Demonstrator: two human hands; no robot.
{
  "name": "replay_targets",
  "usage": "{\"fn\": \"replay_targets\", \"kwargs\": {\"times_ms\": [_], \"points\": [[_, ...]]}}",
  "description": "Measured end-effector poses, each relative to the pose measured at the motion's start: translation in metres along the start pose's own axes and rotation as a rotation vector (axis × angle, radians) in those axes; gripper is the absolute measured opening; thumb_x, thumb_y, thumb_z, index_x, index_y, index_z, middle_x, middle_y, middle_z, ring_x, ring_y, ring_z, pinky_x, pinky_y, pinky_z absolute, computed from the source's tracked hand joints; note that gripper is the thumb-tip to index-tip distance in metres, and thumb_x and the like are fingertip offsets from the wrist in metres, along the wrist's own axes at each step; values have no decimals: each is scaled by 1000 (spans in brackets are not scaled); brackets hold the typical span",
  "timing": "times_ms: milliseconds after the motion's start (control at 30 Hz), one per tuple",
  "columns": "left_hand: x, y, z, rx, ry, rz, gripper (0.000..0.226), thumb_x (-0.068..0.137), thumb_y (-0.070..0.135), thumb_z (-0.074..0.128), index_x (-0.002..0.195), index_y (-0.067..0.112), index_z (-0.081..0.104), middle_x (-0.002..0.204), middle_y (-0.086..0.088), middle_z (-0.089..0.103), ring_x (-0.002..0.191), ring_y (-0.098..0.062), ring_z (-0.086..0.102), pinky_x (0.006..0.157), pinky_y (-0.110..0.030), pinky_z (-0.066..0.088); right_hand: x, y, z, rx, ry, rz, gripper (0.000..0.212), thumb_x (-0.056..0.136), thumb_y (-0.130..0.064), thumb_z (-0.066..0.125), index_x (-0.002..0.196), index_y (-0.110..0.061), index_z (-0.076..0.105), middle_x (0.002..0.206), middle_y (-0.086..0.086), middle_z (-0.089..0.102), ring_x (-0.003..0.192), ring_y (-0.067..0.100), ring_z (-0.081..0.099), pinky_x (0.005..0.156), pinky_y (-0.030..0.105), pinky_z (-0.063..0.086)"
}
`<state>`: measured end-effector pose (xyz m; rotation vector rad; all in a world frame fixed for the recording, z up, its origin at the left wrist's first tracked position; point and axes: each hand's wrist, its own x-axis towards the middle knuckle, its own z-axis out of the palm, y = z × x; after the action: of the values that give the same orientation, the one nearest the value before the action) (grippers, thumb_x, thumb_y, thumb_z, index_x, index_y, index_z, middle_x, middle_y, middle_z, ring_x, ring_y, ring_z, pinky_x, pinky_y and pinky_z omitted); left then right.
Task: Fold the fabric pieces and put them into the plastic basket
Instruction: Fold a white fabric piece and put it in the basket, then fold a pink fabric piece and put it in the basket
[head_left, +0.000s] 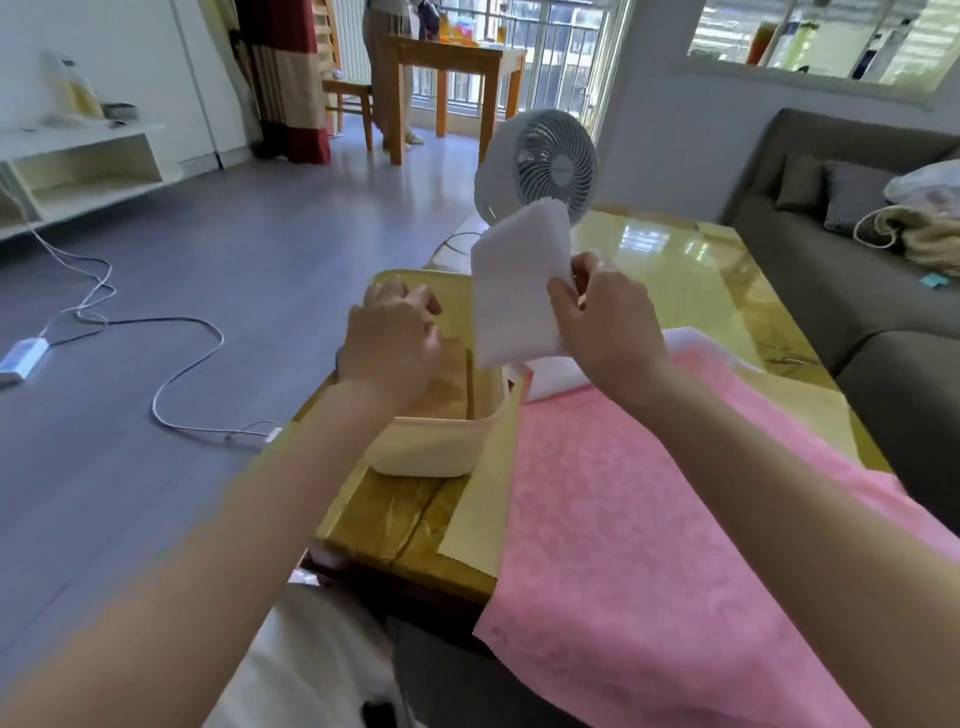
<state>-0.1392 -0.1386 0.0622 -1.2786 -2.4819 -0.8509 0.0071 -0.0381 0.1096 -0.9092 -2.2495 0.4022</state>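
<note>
- Head view: right hand (605, 317) pinched on a folded white fabric piece (519, 291), held upright in the air just right of the cream plastic basket (441, 447).
- Left hand (395, 338) over the basket's opening, fingers loosely curled, gripping nothing (contact with contents unclear).
- Pink fabric (649, 519) spread flat on the glossy table (675, 260), beside the basket.

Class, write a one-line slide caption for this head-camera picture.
Right hand holds a folded white cloth beside the cream basket; left hand over the basket, pink cloth spread on the table.
</note>
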Motion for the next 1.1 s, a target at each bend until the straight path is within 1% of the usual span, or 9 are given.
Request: {"fn": "replay_targets", "kwargs": {"times_ms": [167, 300, 400, 633, 767, 867, 967, 1033, 1100], "points": [[0, -50, 0, 247, -232, -257, 43, 92, 22, 44, 135, 13, 44, 132, -13, 44, 124, -32, 38, 101, -45, 28, 6, -24, 45, 113, -135, 47, 24, 94, -21, 48, 110, -6, 55, 96, 9, 63, 95, 28, 57, 72, 28, 37], [-8, -64, 1, 221, -213, -262, 39, 92, 16, 42, 129, 16, 50, 121, -9, 58, 118, -32, 43, 96, -43, 28, 8, -26, 82, 300, -285, 233, 32, 92, -25, 53, 118, -7, 50, 100, 9, 63, 98, 29, 62, 86, 46, 51], [-9, -63, 2, 220, -191, -222, 38, 89, 13, 43, 126, 14, 53, 115, -9, 62, 115, -31, 45, 95, -42, 29, 5, -12, 97, -46, -499, 198, 30, 90, -22, 54, 116, -7, 55, 111, 13, 64, 105, 32, 60, 90, 45, 50], [-14, -64, 3, 158, -179, -197, 38, 91, 15, 42, 127, 14, 50, 115, -8, 62, 113, -30, 45, 94, -41, 30, 1, -10, 108, -416, -559, -16, 37, 90, -6, 45, 125, -11, 55, 125, 11, 55, 116, 30, 51, 97, 38, 45], [-16, -61, 1, 169, -235, -217, 42, 94, 18, 40, 136, 13, 40, 128, -12, 49, 121, -30, 40, 98, -43, 31, -11, -12, 102, -461, -476, -80, 34, 95, -10, 40, 126, -7, 53, 126, 12, 49, 121, 29, 41, 96, 37, 40], [-21, -44, 0, 123, -88, -165, 43, 93, 15, 43, 136, 13, 40, 128, -13, 43, 119, -29, 39, 95, -39, 34, -29, -5, 85, -226, -263, -77, 33, 95, -12, 44, 127, -6, 47, 127, 13, 49, 119, 28, 43, 97, 39, 42], [-34, -14, 2, -61, 128, 24, 33, 87, 7, 50, 120, 10, 53, 112, -13, 53, 104, -28, 51, 85, -37, 43, -58, 13, 64, -42, -70, -64, 25, 94, -12, 48, 119, -7, 50, 116, 7, 54, 104, 21, 52, 79, 33, 46], [-51, 16, 15, -155, 134, 207, 25, 82, 2, 54, 106, 6, 59, 100, -13, 57, 90, -26, 56, 74, -35, 50, -85, 38, 51, -40, -44, 8, 20, 93, -12, 49, 113, -8, 52, 107, 5, 56, 93, 19, 53, 69, 31, 42], [-74, 42, 35, -225, 17, 340, 19, 83, 1, 55, 100, 6, 61, 100, -12, 59, 88, -25, 59, 75, -33, 52, -116, 69, 40, -88, -71, 93, 18, 92, -10, 50, 110, -7, 53, 103, 6, 58, 93, 23, 55, 70, 36, 46]]}}
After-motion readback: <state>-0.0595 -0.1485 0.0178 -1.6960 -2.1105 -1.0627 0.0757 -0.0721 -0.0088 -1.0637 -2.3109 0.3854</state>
